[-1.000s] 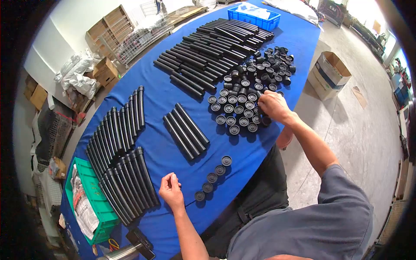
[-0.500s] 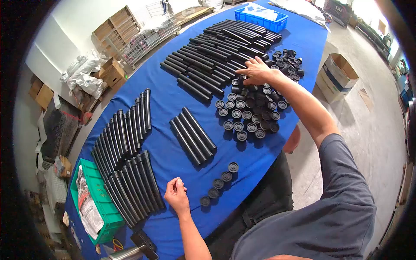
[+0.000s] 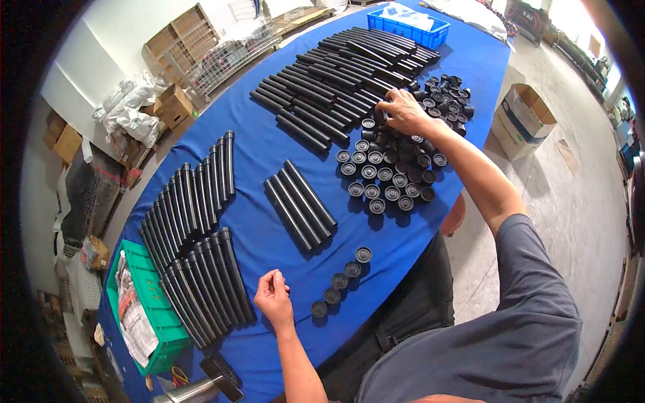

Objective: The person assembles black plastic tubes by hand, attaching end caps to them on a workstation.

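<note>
The table (image 3: pixel 248 151) is covered with blue cloth, on which black tubes and round black caps are laid out in separate groups. The right hand (image 3: pixel 405 113) is positioned at the upper part of the cap pile (image 3: pixel 377 173), beside the ends of the large tube stack (image 3: pixel 306 111). Its fingers are bent downward among the caps; whether a cap is gripped cannot be told, as the fingertips are hidden.

The left hand (image 3: pixel 274 295) is placed near the person's side of the table, with fingers curled inward and the thumb drawn close to them in a narrow posture. It is located between the wide-ended tubes (image 3: pixel 215 282), arranged in two overlapping rows, and the cap row (image 3: pixel 353 269), in which five caps are set along a slanting line. The middle tubes (image 3: pixel 299 205) are laid parallel beyond the left hand, well apart from the large tube stack.

A green crate (image 3: pixel 168 319) containing printed paper is located beside the wide-ended tubes. A blue crate (image 3: pixel 406 33) is placed at the far end, beyond the large tube stack. On the floor, an open cardboard box (image 3: pixel 512 121) is stood beside the table.
</note>
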A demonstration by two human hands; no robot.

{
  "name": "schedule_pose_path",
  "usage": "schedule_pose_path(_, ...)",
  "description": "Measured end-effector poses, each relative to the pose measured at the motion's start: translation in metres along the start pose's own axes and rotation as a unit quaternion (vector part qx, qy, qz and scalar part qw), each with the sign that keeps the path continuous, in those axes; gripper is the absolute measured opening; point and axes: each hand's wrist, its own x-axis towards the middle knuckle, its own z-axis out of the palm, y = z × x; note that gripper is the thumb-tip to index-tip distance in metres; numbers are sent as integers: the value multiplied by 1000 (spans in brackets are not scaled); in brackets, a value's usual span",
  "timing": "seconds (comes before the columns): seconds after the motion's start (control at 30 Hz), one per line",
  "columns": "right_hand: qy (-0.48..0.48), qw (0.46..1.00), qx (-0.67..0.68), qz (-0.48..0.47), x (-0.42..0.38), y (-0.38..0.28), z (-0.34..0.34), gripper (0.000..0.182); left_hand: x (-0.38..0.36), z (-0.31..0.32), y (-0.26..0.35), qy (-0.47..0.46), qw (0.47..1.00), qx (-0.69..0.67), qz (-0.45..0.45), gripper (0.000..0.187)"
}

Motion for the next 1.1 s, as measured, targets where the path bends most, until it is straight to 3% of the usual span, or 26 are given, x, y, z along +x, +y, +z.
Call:
schedule_pose_path(0.13,112,981,157,32,-20,-16,-36,47,0,-1,-4,0,1000,-8,2,12)
schedule_pose_path(0.27,163,969,167,83,-88,-53,-102,46,2,-3,-11,-11,1000,4,11,11)
schedule_pose_path(0.5,93,968,71,223,-228,-79,-78,43,0,0,-5,-12,999,27,20,11)
schedule_pose_path(0.63,83,952,19,294,-230,-72,-54,46,-1,-1,-3,-14,999,42,25,11)
schedule_pose_path(0.77,57,954,-49,290,-221,-73,-44,49,-3,-1,-5,-12,999,32,22,13)
schedule_pose_path(0.97,62,969,-30,236,-217,-86,-46,46,-4,1,4,-3,999,38,14,11)
schedule_pose_path(1.1,66,966,-33,249,-219,-78,-47,42,-3,1,2,-4,999,38,15,11)
